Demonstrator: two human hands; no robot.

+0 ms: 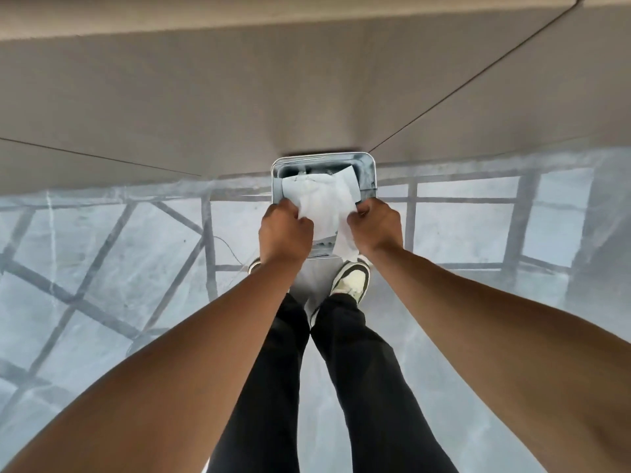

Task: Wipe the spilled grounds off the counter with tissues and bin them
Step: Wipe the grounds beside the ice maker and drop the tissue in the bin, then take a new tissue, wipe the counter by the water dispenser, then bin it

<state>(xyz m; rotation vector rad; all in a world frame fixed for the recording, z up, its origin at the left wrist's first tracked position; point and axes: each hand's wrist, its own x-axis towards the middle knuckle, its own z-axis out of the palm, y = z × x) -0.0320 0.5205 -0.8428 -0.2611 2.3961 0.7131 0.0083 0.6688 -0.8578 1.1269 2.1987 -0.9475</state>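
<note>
Head view, looking straight down. Two bare forearms reach forward from the bottom corners toward a small rectangular metal bin (367,172) standing on the floor against the base of a beige wall (307,97). The left hand (285,228) and the right hand (379,225) each have their fingers curled round a side of a crumpled bunch of white tissues (324,203), holding it between them directly above the bin's opening. The tissues' upper edge hangs over the bin's near rim and partly covers the dark inside; nothing has been let go yet. Whether grounds are caught in the paper cannot be seen.

The task looks close to its end: the tissues are already at the bin, which suggests the wiping is done, and only the drop remains. The counter itself is out of sight, so whether it is fully clean cannot be told.

The floor (102,268) is pale, glossy grey and mirrors a dark window grid. Black trousers (358,370) and a pale shoe (351,281) stand just before the bin.
</note>
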